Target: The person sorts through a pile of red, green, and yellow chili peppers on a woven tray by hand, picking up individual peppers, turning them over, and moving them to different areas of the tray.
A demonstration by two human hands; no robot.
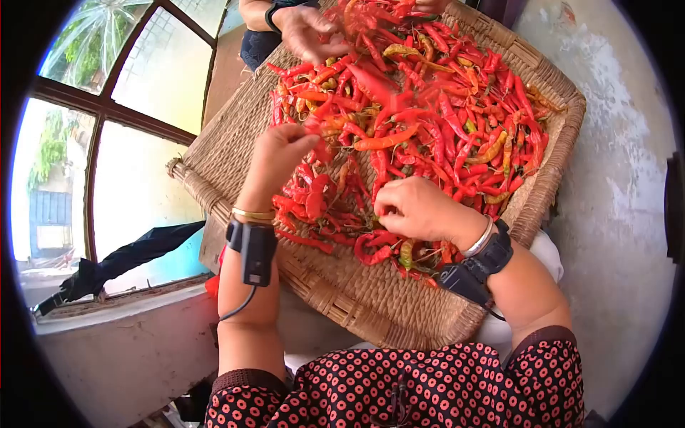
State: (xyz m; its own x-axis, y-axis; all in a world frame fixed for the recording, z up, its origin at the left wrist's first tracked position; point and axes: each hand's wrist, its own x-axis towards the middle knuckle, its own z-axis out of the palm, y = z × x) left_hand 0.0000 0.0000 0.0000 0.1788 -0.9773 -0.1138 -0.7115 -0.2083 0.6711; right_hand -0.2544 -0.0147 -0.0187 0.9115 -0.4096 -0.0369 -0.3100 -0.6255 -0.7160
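Note:
Many red chili peppers, with some orange and greenish ones among them, lie heaped on a woven wicker tray. My left hand is over the left side of the heap, thumb and fingers pinched together on a red chili pepper that is blurred by motion. Lower and to the right, my right hand is closed, knuckles up, just above a small cluster of chili peppers near the tray's front. Its fingertips are partly hidden, and I cannot make out what they hold.
Another person's hand, blurred, reaches over the tray's far edge. A barred window and a folded black umbrella are at the left. A worn wall rises on the right. The tray has a raised rim.

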